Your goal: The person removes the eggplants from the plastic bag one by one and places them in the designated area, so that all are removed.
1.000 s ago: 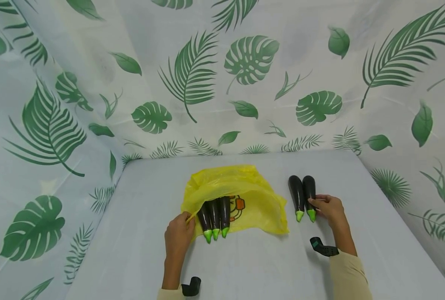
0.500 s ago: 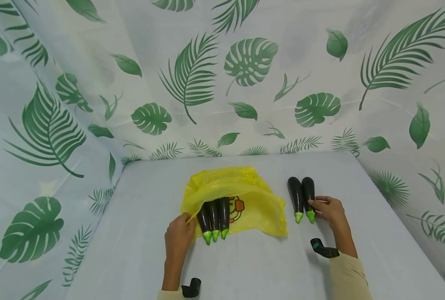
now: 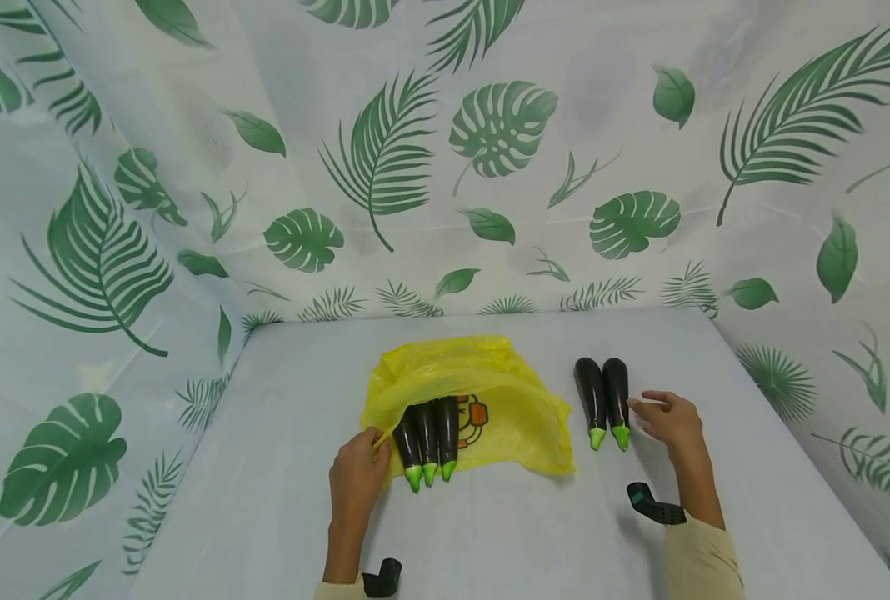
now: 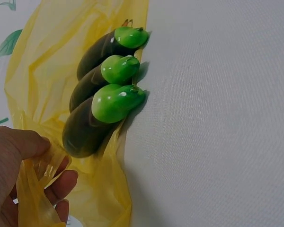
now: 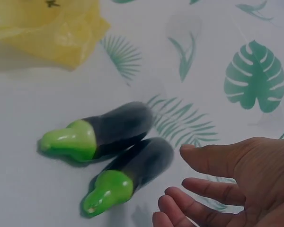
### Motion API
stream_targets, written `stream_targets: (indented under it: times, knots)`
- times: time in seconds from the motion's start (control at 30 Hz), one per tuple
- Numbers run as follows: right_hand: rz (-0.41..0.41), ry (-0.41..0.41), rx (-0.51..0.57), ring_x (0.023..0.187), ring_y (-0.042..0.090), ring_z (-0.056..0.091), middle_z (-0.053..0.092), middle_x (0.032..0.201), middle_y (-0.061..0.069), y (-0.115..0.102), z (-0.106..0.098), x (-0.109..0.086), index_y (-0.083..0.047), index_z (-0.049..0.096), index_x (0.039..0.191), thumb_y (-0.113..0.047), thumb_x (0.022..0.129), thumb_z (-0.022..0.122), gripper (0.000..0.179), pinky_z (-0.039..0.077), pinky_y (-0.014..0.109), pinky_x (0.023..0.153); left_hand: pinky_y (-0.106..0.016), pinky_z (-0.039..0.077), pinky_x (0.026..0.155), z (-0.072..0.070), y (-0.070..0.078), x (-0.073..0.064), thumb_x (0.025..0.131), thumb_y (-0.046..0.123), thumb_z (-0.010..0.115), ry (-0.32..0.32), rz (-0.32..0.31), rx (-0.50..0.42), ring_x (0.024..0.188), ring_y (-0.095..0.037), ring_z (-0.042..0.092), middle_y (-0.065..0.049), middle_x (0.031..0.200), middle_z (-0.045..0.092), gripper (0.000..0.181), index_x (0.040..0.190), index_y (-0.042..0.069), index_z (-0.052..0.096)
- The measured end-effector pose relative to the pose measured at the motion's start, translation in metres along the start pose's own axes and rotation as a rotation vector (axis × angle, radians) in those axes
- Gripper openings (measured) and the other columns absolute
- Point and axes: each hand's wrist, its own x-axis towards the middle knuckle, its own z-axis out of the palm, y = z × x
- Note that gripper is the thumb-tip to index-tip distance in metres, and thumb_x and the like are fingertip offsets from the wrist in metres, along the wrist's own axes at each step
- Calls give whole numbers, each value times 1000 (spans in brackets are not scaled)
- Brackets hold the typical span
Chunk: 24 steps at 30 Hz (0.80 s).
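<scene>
The person wears beige sleeves [image 3: 703, 557] and 2 black, bent wrist cameras [image 3: 389, 575], the right bearing a green patch [image 3: 637, 497].

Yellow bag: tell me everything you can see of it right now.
The yellow bag looks like thin, crinkled, slightly see-through plastic, with an orange-and-dark print visible inside. It lies on the white tabletop, its mouth gaping toward the person, the upper layer raised. Three dark eggplants lie partly inside near its left edge, green stem ends poking past the lip. The left hand pinches the mouth's left edge.
</scene>
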Motion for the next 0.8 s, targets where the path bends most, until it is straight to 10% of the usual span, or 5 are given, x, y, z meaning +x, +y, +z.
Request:
stream_targets:
  times: [0.23, 0.47, 0.67, 0.8]
  knots:
    - [-124, 109, -9, 105, 24, 62, 56, 130, 17, 52, 6, 66, -10, 50, 139, -65, 86, 57, 77, 54, 18, 63, -29, 43, 51, 0, -1, 0, 87, 17, 71, 9, 10, 2, 59, -12, 55, -3, 76, 68, 9, 88, 8, 69]
    - [-261, 134, 19, 112, 34, 60, 56, 130, 26, -55, 0, -36, 0, 51, 137, -38, 99, 52, 54, 48, 6, 67, -29, 41, 51, -2, -1, 1, 86, 18, 71, 21, 27, 4, 58, -12, 53, -2, 72, 65, 9, 86, 9, 68]
    - [-446, 161, 25, 86, -9, 57, 62, 122, 21, -80, 10, -58, -1, 56, 132, -31, 98, 57, 44, 48, 6, 69, -30, 41, 50, -2, 0, 0, 87, 18, 70, 19, 25, 2, 58, -12, 53, -1, 72, 65, 9, 85, 10, 68]
    - [-565, 123, 76, 84, -14, 56, 64, 115, 20, -93, 20, -69, -3, 58, 129, -26, 99, 57, 38, 50, 9, 71, -30, 41, 49, -3, 0, 0, 86, 18, 70, 21, 25, -1, 58, -13, 54, -1, 72, 65, 8, 85, 10, 67]
